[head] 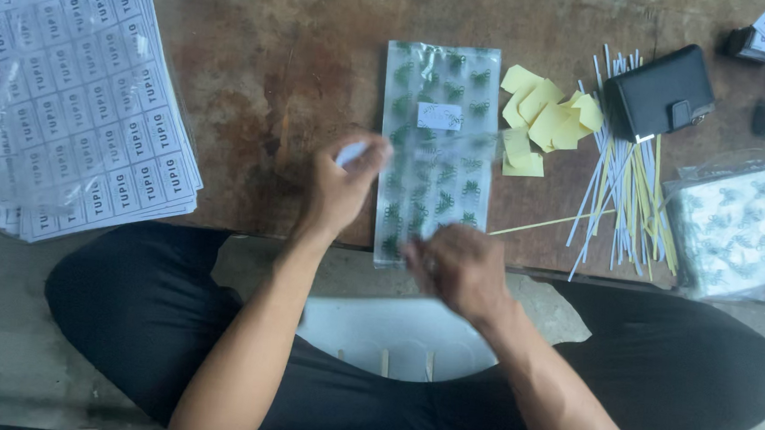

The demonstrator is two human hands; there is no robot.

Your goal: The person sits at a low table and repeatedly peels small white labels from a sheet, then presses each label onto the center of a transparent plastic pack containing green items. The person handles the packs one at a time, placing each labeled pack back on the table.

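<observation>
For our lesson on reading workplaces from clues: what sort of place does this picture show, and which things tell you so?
Probably a small home or workshop packing spot, worked sitting at a low, worn board. Clues: stacked sheets of printed labels, clear patterned packets under the left hand and right hand, and peeled yellow backing papers.

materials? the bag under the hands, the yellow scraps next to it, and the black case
Bag: looks like thin clear plastic film, glossy, with glare and the green print showing through.
Yellow scraps: probably paper, matt, flat cut pieces, some curled.
Black case: seems leather or imitation leather, soft sheen, with a snap tab; which one is unclear.
</observation>
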